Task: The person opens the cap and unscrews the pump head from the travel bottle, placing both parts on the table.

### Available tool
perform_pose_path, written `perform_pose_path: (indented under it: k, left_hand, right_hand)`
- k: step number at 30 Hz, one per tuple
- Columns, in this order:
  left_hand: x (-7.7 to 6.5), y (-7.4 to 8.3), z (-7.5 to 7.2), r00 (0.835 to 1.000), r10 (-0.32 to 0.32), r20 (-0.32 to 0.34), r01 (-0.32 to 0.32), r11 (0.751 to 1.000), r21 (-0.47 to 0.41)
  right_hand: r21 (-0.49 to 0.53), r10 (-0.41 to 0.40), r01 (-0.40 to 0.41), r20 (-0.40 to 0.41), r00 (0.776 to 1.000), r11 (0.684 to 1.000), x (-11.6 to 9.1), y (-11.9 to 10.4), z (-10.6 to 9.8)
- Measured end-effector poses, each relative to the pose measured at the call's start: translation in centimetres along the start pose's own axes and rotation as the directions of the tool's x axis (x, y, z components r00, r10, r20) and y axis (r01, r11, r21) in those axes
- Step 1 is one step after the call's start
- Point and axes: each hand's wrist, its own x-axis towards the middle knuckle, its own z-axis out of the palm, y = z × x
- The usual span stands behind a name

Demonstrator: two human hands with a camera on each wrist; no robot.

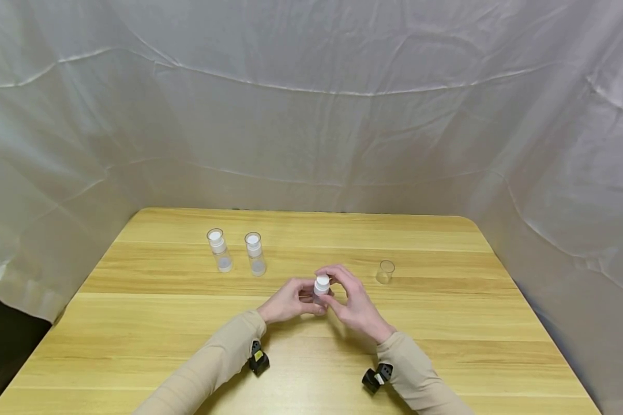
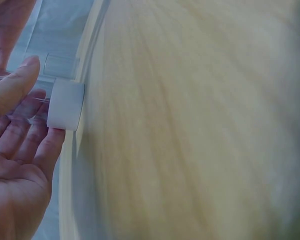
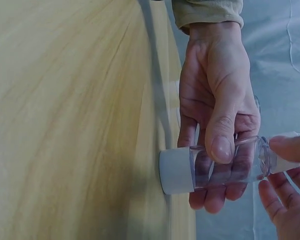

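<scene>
The white-topped clear bottle (image 1: 321,286) has its long axis upright: the left hand (image 1: 289,301) grips its body (image 3: 217,174), while the right hand (image 1: 355,301) pinches its white top (image 1: 322,280) above.

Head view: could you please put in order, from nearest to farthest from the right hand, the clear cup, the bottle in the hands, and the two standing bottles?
1. Held bottle, at the fingers of the right hand.
2. Clear cup, on that hand's right, farther up the table.
3. Right standing bottle, to the left.
4. Left standing bottle, farthest left.
</scene>
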Motion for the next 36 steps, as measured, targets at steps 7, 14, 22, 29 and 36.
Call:
perform_pose_path:
  k: [7, 14, 22, 29, 36]
  left_hand:
    - [0.02, -0.13, -0.02, 1.000, 0.002, 0.001, -0.002, 1.000, -0.004]
    - [0.01, -0.06, 0.01, 1.000, 0.003, -0.005, -0.003, 1.000, 0.016]
    - [-0.04, 0.03, 0.08, 1.000, -0.001, -0.006, 0.001, 1.000, 0.008]
    - [-0.02, 0.08, 0.10, 1.000, 0.011, 0.001, -0.011, 1.000, 0.008]
    - [-0.01, 0.01, 0.04, 1.000, 0.016, -0.001, -0.016, 1.000, 0.012]
  right_hand:
    - [-0.037, 0.049, -0.050, -0.026, 0.998, 0.998, 0.06, -0.11, 0.08]
    - [-0.021, 0.048, -0.049, -0.021, 0.999, 0.999, 0.02, -0.11, 0.01]
    - [-0.029, -0.027, 0.027, 0.001, 1.000, 0.999, 0.04, 0.05, -0.32]
    - [-0.042, -0.046, 0.047, 0.022, 0.999, 0.998, 0.05, 0.12, -0.46]
    - [-0.072, -0.011, 0.010, -0.010, 1.000, 0.997, 0.01, 0.14, -0.07]
